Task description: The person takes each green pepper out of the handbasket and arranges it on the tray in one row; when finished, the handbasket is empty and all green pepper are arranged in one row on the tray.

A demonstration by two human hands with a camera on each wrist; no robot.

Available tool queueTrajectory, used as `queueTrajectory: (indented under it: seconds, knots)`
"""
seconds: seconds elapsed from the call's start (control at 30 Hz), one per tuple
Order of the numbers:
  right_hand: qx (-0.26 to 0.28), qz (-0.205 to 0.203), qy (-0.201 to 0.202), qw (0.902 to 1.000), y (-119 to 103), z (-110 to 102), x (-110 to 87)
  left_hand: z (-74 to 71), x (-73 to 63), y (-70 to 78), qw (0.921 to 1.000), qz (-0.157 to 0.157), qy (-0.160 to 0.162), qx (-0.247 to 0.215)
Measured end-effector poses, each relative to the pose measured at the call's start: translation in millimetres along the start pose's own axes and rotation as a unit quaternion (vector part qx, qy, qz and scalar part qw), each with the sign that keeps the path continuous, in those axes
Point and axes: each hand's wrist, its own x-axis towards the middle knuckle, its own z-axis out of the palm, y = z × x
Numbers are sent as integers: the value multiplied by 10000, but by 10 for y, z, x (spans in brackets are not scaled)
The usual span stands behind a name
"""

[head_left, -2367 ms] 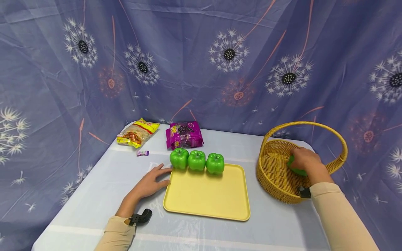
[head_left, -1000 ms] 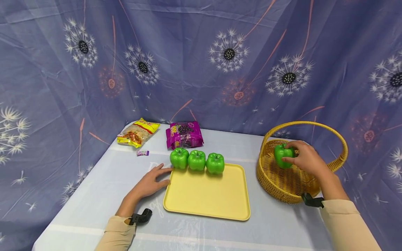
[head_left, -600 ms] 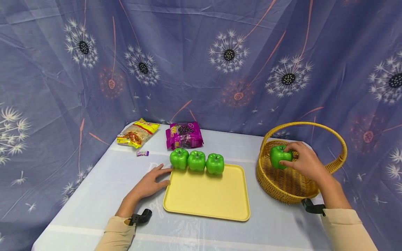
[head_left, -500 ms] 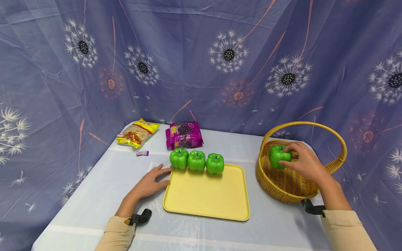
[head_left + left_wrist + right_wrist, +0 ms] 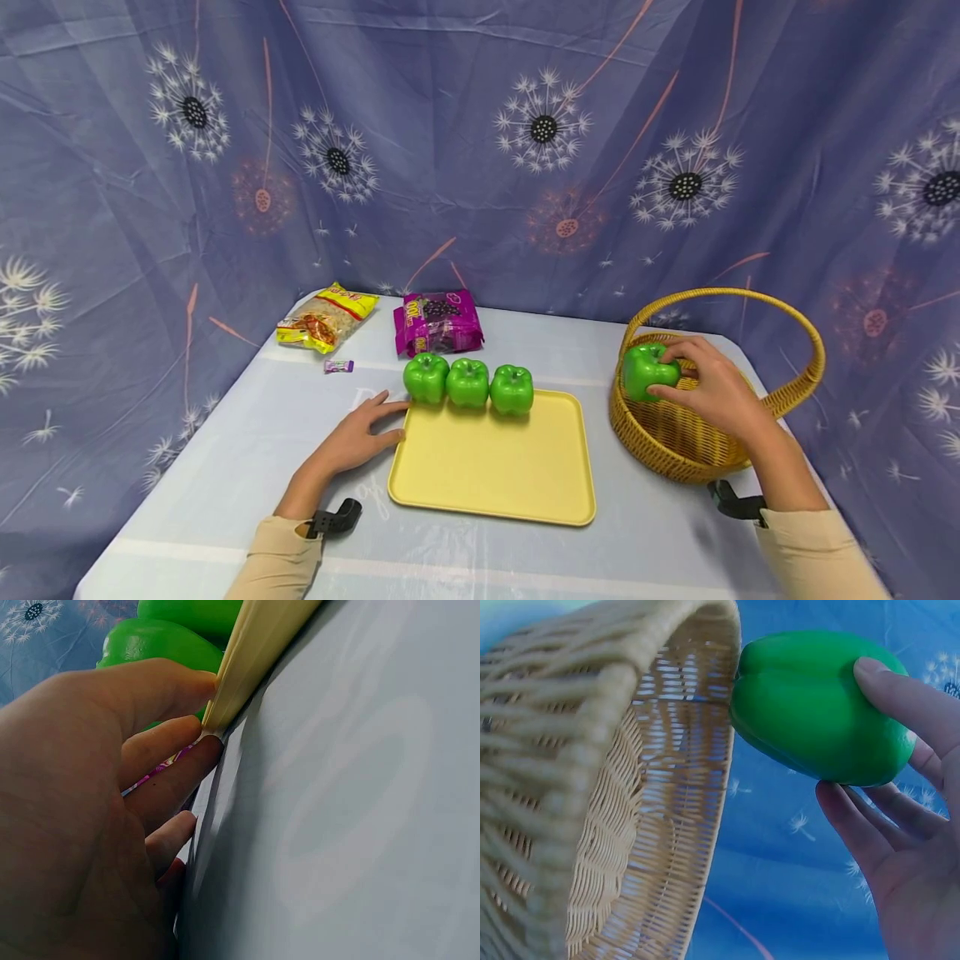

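My right hand (image 5: 708, 385) pinches a green bell pepper (image 5: 649, 372) between thumb and fingers, over the left part of the wicker basket (image 5: 663, 462). In the right wrist view the held pepper (image 5: 817, 709) is above the basket's rim (image 5: 604, 727). At the left edge of the yellow tray (image 5: 491, 467) rests my left hand (image 5: 363, 437), its fingers spread and relaxed. The left wrist view shows its fingertips touching the tray's side (image 5: 244, 664). Three more green bell peppers (image 5: 468, 384) stand in a row along the tray's back edge.
Behind the peppers lies a purple snack bag (image 5: 438, 323). A yellow food bag (image 5: 327, 318) and a small purple wrapped candy (image 5: 338, 367) are at the back left. The basket's tall handle (image 5: 813, 358) arches over its opening. A patterned curtain (image 5: 420, 167) hangs behind the table.
My right hand has lifted the bell pepper from inside the basket and moved it up and left toward the basket's left rim. My left hand stays at the tray.
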Motion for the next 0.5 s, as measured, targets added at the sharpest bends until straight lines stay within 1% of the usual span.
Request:
queueTrajectory:
  seconds: [0.17, 0.27, 0.33, 0.5]
  knots:
    - [228, -72, -53, 9997, -88, 56, 15, -1, -9, -1, 10000, 33, 24, 15]
    - [245, -102, -73, 9996, -140, 103, 24, -2, -12, -2, 10000, 48, 49, 4]
    - [225, -208, -66, 9995, -173, 140, 34, -2, -13, -8, 9999, 93, 54, 0]
    - [510, -471, -161, 9975, -259, 260, 77, 3, -8, -17, 10000, 85, 26, 34]
